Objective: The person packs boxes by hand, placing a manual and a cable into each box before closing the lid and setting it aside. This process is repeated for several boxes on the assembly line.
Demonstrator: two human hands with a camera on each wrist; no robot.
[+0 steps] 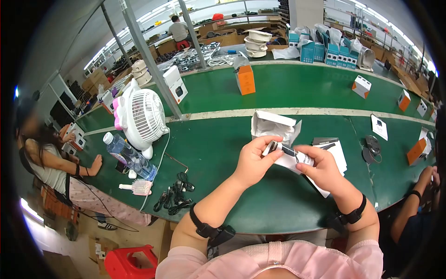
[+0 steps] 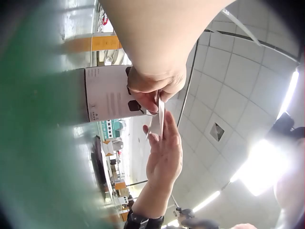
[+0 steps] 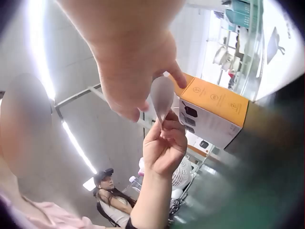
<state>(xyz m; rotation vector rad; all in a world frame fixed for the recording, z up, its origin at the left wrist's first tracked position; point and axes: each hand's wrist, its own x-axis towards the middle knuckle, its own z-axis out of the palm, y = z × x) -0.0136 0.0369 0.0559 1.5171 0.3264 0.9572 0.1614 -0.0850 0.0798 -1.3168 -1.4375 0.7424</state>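
Both hands hold a small white packet with dark markings (image 1: 304, 158) above the table. My left hand (image 1: 253, 162) pinches its left end between thumb and fingers. The right hand (image 1: 321, 168) grips the other end, thumb underneath and fingers on top in the head view. Seen from the right wrist, the white packet (image 3: 162, 95) looks thin and bulging, narrowing toward the left fingertips. Just beyond the hands stands an opened white box (image 1: 274, 124). White leaflets with dark print (image 1: 335, 156) lie by the right hand, partly hidden by it.
A white fan (image 1: 146, 116), a water bottle (image 1: 132, 156), a hairbrush (image 1: 137, 187) and bundled black cables (image 1: 174, 193) are on the left. To the right lie a coiled black cable (image 1: 371, 149) and a white card (image 1: 379, 127). People sit at both sides.
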